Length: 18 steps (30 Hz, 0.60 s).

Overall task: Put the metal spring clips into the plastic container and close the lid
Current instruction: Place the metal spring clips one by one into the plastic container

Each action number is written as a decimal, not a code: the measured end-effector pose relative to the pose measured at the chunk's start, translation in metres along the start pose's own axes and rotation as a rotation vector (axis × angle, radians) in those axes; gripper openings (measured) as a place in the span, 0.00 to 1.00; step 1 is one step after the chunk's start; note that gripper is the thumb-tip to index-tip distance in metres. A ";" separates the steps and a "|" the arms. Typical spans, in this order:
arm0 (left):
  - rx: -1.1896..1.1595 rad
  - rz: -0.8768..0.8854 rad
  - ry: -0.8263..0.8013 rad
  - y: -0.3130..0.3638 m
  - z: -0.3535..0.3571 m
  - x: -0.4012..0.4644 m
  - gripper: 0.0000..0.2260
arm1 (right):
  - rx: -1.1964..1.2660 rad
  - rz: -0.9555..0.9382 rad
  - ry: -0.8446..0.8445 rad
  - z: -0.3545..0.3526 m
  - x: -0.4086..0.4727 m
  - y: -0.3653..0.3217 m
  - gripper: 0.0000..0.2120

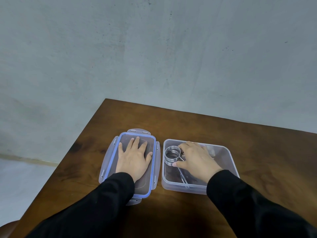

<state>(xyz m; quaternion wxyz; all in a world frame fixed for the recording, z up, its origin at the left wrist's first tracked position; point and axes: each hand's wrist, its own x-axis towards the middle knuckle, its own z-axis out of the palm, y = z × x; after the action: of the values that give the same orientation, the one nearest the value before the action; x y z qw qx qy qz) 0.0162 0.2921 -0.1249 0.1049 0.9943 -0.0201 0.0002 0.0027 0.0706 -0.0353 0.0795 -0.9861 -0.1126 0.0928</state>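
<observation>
A clear plastic container [228, 157] stands open on the right of the wooden table. Inside it lies a metal spring clip [172, 154], a coil of steel rings with a long wire leg running toward the near wall. My right hand [195, 159] is down in the container, thumb and fingers closed around the coil. To the left lies the lid [109, 157], flat on the table, with a blue seal and clear side flaps. My left hand [135, 156] rests flat on the lid, fingers spread. Whatever else is in the container is hidden under my right hand.
The brown wooden table [188, 124] ends at a corner at the back left, with a grey concrete wall behind it. The floor shows beyond the table's left edge. Both black sleeves reach in from the near edge.
</observation>
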 end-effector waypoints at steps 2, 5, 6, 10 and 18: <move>0.002 0.001 -0.001 0.000 -0.001 0.000 0.28 | 0.005 0.018 -0.018 0.002 0.002 0.000 0.29; 0.010 -0.003 -0.003 0.001 -0.001 0.000 0.28 | 0.009 0.037 -0.038 0.006 0.003 -0.001 0.29; 0.010 -0.003 -0.003 0.001 -0.001 0.000 0.28 | 0.009 0.041 -0.041 0.006 0.003 -0.001 0.30; 0.016 -0.002 -0.004 0.000 0.000 0.000 0.28 | -0.002 0.046 -0.045 0.006 0.004 0.000 0.30; 0.005 -0.004 -0.010 0.001 -0.001 0.000 0.28 | -0.019 0.052 -0.062 0.007 0.007 0.000 0.32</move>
<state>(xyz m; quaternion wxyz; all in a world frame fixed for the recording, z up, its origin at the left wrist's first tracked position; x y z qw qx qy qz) 0.0160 0.2917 -0.1236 0.1022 0.9946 -0.0186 -0.0049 0.0076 0.0733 -0.0432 0.0642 -0.9860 -0.0903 0.1244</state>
